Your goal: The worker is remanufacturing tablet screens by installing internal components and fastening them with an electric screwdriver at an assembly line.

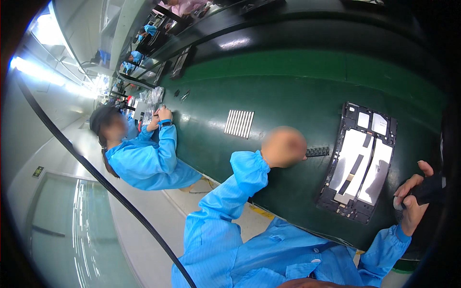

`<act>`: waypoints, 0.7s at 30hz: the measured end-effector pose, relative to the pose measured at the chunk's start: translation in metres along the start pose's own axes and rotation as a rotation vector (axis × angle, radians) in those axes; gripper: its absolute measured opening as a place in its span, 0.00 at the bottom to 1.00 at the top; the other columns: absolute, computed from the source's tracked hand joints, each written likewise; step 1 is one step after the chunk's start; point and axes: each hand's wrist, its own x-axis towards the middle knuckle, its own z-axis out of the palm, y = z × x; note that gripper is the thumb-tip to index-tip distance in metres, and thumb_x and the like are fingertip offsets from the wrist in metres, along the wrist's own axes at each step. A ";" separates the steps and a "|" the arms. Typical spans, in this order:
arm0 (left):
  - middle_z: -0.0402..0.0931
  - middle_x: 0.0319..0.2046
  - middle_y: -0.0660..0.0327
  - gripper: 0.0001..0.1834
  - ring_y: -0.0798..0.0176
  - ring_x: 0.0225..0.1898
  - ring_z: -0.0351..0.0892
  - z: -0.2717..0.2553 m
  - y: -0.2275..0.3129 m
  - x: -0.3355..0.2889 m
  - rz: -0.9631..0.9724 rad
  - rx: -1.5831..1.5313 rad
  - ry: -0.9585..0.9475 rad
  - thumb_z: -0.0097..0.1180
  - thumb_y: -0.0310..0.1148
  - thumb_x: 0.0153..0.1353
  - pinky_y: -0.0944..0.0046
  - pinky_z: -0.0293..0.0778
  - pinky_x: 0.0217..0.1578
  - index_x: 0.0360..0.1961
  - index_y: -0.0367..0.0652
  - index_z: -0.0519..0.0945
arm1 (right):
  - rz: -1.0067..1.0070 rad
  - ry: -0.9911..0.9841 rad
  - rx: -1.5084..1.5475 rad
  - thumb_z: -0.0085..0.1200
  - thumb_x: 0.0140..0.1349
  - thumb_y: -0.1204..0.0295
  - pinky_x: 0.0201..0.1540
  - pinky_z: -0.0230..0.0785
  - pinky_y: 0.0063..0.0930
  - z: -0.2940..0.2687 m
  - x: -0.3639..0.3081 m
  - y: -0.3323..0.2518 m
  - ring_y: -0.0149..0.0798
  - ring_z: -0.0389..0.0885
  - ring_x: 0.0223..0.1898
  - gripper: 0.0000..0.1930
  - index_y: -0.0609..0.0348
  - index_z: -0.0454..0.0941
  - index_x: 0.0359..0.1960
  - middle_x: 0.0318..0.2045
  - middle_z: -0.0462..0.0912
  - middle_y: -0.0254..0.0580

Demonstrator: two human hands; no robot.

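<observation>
My left hand (284,146) is over the green table, largely blurred. A short dark strip with a fine repeating pattern (318,151) sticks out from its fingertips, and the hand appears to grip it. To the right lies an opened tablet-like device (367,161), with a black frame, silvery white panels and dark ribbon strips. At its right side my right hand (414,199) has curled fingers, with one finger raised. A small pale rounded piece (398,203) shows by its thumb. A black object (429,190) covers part of that hand, so its hold is unclear.
A striped white-and-dark sheet (239,124) lies on the table (288,101) left of my left hand. Farther left, a co-worker in a blue smock (149,153) works beside clear plastic packaging (154,96). A dark rail (269,41) runs behind the table. A black cable (96,173) crosses the left foreground.
</observation>
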 end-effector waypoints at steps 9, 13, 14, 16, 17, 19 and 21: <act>0.78 0.22 0.60 0.10 0.72 0.23 0.75 -0.007 -0.013 0.009 -0.093 -0.396 -0.207 0.68 0.26 0.41 0.71 0.71 0.24 0.26 0.35 0.81 | -0.020 -0.012 -0.048 0.66 0.42 0.49 0.21 0.70 0.16 -0.001 -0.004 0.001 0.26 0.73 0.16 0.44 0.61 0.60 0.55 0.17 0.74 0.32; 0.77 0.21 0.58 0.08 0.68 0.21 0.74 -0.004 -0.014 0.010 0.112 -0.037 -0.033 0.68 0.27 0.42 0.67 0.70 0.23 0.25 0.37 0.82 | -0.064 0.014 -0.098 0.65 0.43 0.47 0.20 0.66 0.15 -0.001 -0.006 0.003 0.24 0.70 0.15 0.46 0.64 0.58 0.57 0.15 0.70 0.30; 0.77 0.21 0.58 0.08 0.67 0.20 0.73 -0.003 -0.012 0.010 0.186 0.054 0.016 0.67 0.27 0.43 0.67 0.68 0.22 0.26 0.37 0.82 | -0.062 0.001 -0.092 0.65 0.43 0.47 0.20 0.66 0.15 -0.001 -0.004 0.002 0.24 0.70 0.15 0.46 0.64 0.58 0.57 0.15 0.70 0.30; 0.76 0.21 0.57 0.09 0.66 0.20 0.73 -0.002 -0.012 0.010 0.166 0.046 0.031 0.67 0.27 0.42 0.66 0.69 0.22 0.26 0.37 0.82 | -0.056 -0.053 -0.034 0.66 0.43 0.52 0.24 0.71 0.15 -0.002 -0.002 -0.003 0.29 0.75 0.18 0.43 0.62 0.60 0.56 0.19 0.76 0.36; 0.76 0.21 0.56 0.09 0.64 0.20 0.73 -0.002 -0.013 0.011 0.158 0.040 0.039 0.68 0.27 0.41 0.66 0.69 0.23 0.26 0.37 0.82 | -0.060 0.019 -0.110 0.63 0.44 0.46 0.20 0.65 0.16 0.001 -0.006 0.001 0.25 0.69 0.16 0.46 0.65 0.57 0.57 0.16 0.69 0.32; 0.76 0.21 0.56 0.09 0.64 0.21 0.74 0.001 -0.013 0.011 0.162 0.073 0.079 0.67 0.27 0.41 0.66 0.69 0.23 0.26 0.37 0.82 | -0.068 -0.001 -0.103 0.62 0.45 0.47 0.20 0.64 0.16 -0.005 -0.007 0.004 0.25 0.68 0.15 0.45 0.66 0.56 0.57 0.15 0.68 0.32; 0.76 0.21 0.56 0.09 0.64 0.21 0.74 0.002 -0.014 0.008 0.171 0.106 0.118 0.67 0.27 0.41 0.66 0.69 0.24 0.26 0.37 0.82 | -0.079 -0.018 -0.100 0.62 0.47 0.47 0.21 0.64 0.16 -0.004 -0.006 0.002 0.25 0.66 0.15 0.45 0.67 0.56 0.57 0.15 0.67 0.31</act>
